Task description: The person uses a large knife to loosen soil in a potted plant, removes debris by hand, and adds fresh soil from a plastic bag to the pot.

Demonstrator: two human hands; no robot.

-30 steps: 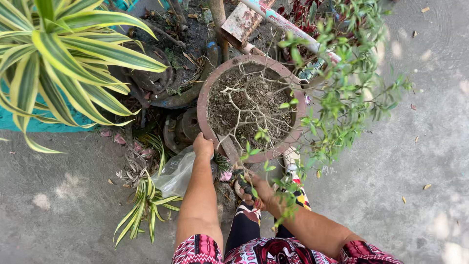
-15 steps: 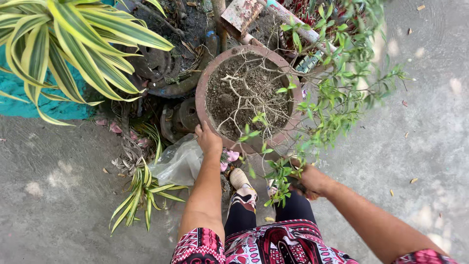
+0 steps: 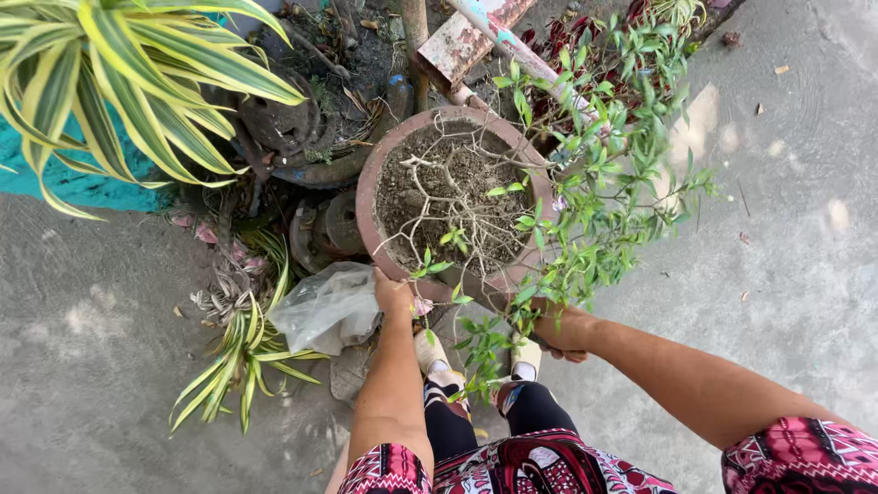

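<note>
A round clay pot (image 3: 368, 209) of dry soil holds a woody plant with bare twigs, and its leafy green branches (image 3: 604, 183) hang out to the right. My left hand (image 3: 393, 295) grips the pot's near rim. On the pot's lower right side my right hand (image 3: 560, 327) is closed against the wall, partly hidden by leaves. My feet in sandals (image 3: 437, 359) stand just below the pot.
A crumpled clear plastic bag (image 3: 327, 309) lies left of my left hand. A big yellow-striped plant (image 3: 119, 73) fills the top left and a small one (image 3: 242, 359) lies on the concrete. Dark old pots (image 3: 283, 123) and a rusty metal bar (image 3: 468, 41) crowd behind.
My right hand has moved from under the pot's front up to its right side. The left hand has kept its hold on the rim.
</note>
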